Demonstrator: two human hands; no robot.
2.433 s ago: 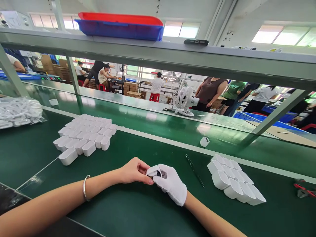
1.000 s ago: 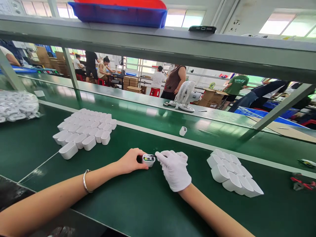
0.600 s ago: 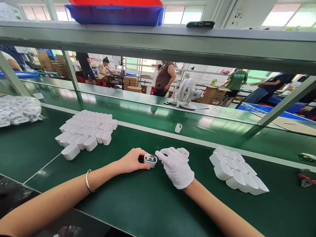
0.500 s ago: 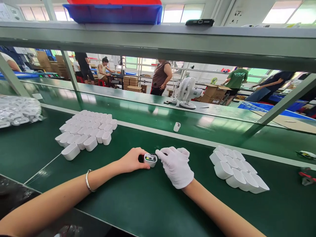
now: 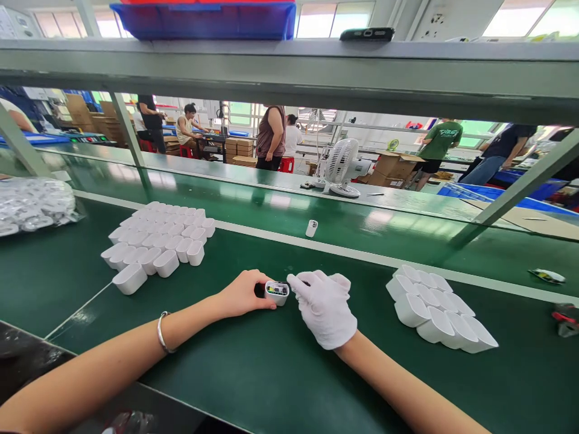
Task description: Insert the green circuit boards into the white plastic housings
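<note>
My bare left hand (image 5: 242, 293) grips a small white housing (image 5: 277, 292) that stands on the green table (image 5: 253, 374), open end up, with coloured parts visible inside. My right hand (image 5: 323, 304), in a white glove, is curled just right of the housing, its fingertips at the rim around a thin dark tool that is mostly hidden. A block of several white housings (image 5: 156, 244) lies to the left. Another cluster of white housings (image 5: 441, 316) lies on its side to the right.
A single white housing (image 5: 312, 228) sits on the conveyor belt behind. A bag of white parts (image 5: 34, 205) lies far left. A desk fan (image 5: 341, 169) stands beyond the belt. Red-handled pliers (image 5: 565, 319) lie at the right edge. Other people work in the background.
The housing came down from held in the air to standing on the table between my hands. The single housing on the belt has drifted left. A person in the background walked left.
</note>
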